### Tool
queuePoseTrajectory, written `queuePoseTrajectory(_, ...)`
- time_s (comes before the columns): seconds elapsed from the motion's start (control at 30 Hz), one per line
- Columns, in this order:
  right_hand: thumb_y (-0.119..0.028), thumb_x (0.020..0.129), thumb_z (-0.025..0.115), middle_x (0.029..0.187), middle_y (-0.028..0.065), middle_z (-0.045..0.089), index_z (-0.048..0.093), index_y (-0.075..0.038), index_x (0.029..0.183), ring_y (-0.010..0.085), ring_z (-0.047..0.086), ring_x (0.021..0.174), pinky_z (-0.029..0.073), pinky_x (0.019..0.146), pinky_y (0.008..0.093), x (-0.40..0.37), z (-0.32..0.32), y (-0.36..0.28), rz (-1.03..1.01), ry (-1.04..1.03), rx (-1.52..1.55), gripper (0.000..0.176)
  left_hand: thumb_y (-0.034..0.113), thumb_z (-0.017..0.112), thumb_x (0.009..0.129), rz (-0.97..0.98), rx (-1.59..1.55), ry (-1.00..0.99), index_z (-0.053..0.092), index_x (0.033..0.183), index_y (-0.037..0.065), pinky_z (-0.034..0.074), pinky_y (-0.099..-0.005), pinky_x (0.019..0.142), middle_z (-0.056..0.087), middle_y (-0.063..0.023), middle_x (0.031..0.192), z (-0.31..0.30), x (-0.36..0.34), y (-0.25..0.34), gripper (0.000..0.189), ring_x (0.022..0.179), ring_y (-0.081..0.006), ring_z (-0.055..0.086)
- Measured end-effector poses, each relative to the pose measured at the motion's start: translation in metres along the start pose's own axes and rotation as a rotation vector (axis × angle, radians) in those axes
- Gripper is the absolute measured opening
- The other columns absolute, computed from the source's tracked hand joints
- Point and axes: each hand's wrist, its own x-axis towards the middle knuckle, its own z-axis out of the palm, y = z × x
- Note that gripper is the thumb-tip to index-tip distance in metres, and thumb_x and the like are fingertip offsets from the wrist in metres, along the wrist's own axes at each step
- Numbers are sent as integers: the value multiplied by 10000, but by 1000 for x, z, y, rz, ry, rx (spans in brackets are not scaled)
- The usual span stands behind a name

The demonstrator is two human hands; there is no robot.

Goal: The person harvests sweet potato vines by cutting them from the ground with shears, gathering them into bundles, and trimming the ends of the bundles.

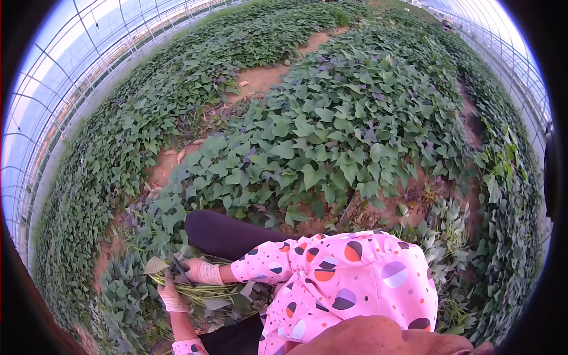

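Note:
Both of my hands wear pale gloves and are close together at the lower left. My right hand [202, 271], on the upper side, is closed around a dark cutting tool [179, 264] whose exact shape is unclear. Just below it, my left hand [171, 296] grips a bundle of green vine stems [207, 291]. The stems trail to the right, beneath my right wrist, with leaves at their ends. A pale, upturned leaf [156, 265] sticks out beside the tool. The fingertips are partly hidden by stems and leaves.
Dense leafy vines [331, 130] grow in long rows around me, with strips of bare brown soil [260, 80] between them. Cut or wilted foliage [447, 228] lies at the right. My bent knee [219, 231] is beside my hands. Curved greenhouse framing [53, 77] lines both sides.

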Motion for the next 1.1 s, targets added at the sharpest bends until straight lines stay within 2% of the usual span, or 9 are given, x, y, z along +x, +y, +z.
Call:
queuePoseTrajectory(0.17,-225,769,748,849,21,676,651,-48,977,108,576,758,504,720,291,5,-9,-3,-110,159,44,289,302,664,879,40,36,106,529,1176,19,526,-362,663,631,-86,1017,3,-7,10,432,783,-193,611)
queuePoseTrajectory(0.27,-229,794,703,824,133,678,629,-27,924,242,624,712,503,690,354,15,-17,-21,-290,221,-80,251,239,610,922,185,420,145,555,1126,11,517,-356,631,656,-83,946,-24,18,-10,311,741,-191,594)
queuePoseTrajectory(0.43,-249,811,693,846,87,677,631,-31,999,115,592,734,501,708,287,-12,-38,-103,-335,146,-22,294,195,595,933,330,203,-1,574,1144,15,522,-331,621,672,-81,937,-55,40,-29,277,731,-169,611)
queuePoseTrajectory(0.57,-397,788,689,809,141,677,653,-33,944,216,641,717,502,685,319,1,-41,-130,-281,57,-325,398,182,600,930,296,108,62,577,1157,19,523,-317,618,676,-79,943,-29,3,-4,280,730,-160,619)
queuePoseTrajectory(0.73,-398,795,663,840,199,658,649,-28,922,389,622,787,501,710,406,30,-33,-150,-557,30,-595,392,153,631,906,309,226,174,609,1148,21,518,-281,626,688,-65,948,-19,-10,22,277,735,-133,630)
queuePoseTrajectory(0.8,-317,773,710,738,81,675,690,-33,936,158,623,634,505,601,313,52,-29,-154,-451,-120,-426,328,201,683,871,209,262,229,629,1110,22,500,-290,672,691,-45,930,-16,-15,36,303,757,-123,619)
queuePoseTrajectory(0.83,-357,770,666,774,174,671,676,-25,921,287,669,713,511,665,383,46,-24,-175,-414,-133,-437,364,207,690,865,317,248,149,631,1101,16,495,-287,694,690,-37,924,-14,-25,46,309,774,-122,615)
queuePoseTrajectory(0.9,-263,795,686,732,34,672,695,-24,944,89,604,620,466,552,262,52,-9,-195,-186,-230,-240,282,175,700,855,343,70,102,620,1127,16,484,-276,751,676,-25,979,-25,-16,36,325,839,-108,603)
queuePoseTrajectory(1.1,-254,771,747,699,-2,623,695,-19,945,58,506,571,411,520,215,84,10,-171,-176,-411,-259,297,160,702,853,397,54,92,610,1153,23,487,-276,798,668,-13,992,-37,-15,52,342,866,-101,597)
